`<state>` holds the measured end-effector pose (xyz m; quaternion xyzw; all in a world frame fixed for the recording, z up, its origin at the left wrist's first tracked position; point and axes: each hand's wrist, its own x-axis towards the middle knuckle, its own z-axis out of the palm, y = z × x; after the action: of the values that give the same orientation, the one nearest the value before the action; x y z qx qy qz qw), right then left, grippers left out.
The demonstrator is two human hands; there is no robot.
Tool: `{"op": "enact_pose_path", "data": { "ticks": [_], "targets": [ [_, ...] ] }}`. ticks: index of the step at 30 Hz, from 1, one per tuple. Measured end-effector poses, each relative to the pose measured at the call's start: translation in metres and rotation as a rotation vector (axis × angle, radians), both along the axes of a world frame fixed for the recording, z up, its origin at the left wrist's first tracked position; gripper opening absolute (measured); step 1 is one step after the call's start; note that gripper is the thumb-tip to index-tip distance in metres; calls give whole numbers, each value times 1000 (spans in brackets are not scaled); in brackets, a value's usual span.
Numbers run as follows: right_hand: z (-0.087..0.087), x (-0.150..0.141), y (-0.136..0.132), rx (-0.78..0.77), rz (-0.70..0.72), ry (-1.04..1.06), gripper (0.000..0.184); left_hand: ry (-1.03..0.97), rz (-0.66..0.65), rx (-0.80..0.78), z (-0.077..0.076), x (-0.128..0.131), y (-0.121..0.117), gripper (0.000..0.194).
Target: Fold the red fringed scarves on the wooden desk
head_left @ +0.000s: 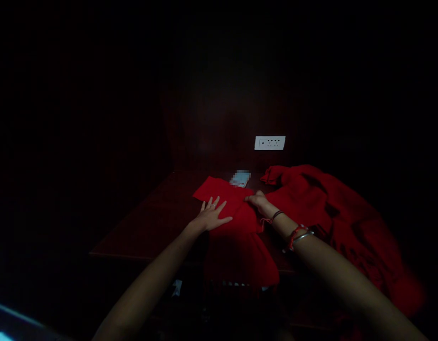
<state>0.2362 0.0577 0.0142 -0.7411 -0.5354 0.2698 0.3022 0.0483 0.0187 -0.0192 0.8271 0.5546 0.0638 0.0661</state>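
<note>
From my remote seat, I see the red fringed scarf (236, 246) lying on the worktop (144, 222), its fringed end hanging over the front edge. My left hand (211, 219) presses flat on it, fingers spread wide. My right hand (259, 201) touches its right side, fingers drawn in; I cannot tell whether they pinch it. Rumpled red fabric (307, 194) spreads at right, below a socket panel (269, 143).
</note>
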Motion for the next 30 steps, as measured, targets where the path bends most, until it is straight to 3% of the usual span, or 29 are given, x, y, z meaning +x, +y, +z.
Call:
{"op": "enact_pose_path", "data": {
  "ticks": [6,12,19,22,25,28,30],
  "targets": [
    [6,-15,0,62,3,-64,62,-17,20,26,-2,1,-1,79],
    [4,-19,-2,66,12,-67,33,-27,41,60,-4,6,-2,77],
    [23,-30,-10,93,128,-212,23,-65,54,70,-6,9,-2,73],
    [45,-30,-10,140,164,-260,24,-146,84,174,2,8,-4,61],
    [83,-12,-3,221,162,-277,29,-297,211,419,15,1,-7,50],
    [133,34,4,377,78,-236,33,-481,359,636,26,-6,-9,45],
    [164,77,3,461,9,-219,35,-566,373,680,29,-5,-6,44]
  ]
}}
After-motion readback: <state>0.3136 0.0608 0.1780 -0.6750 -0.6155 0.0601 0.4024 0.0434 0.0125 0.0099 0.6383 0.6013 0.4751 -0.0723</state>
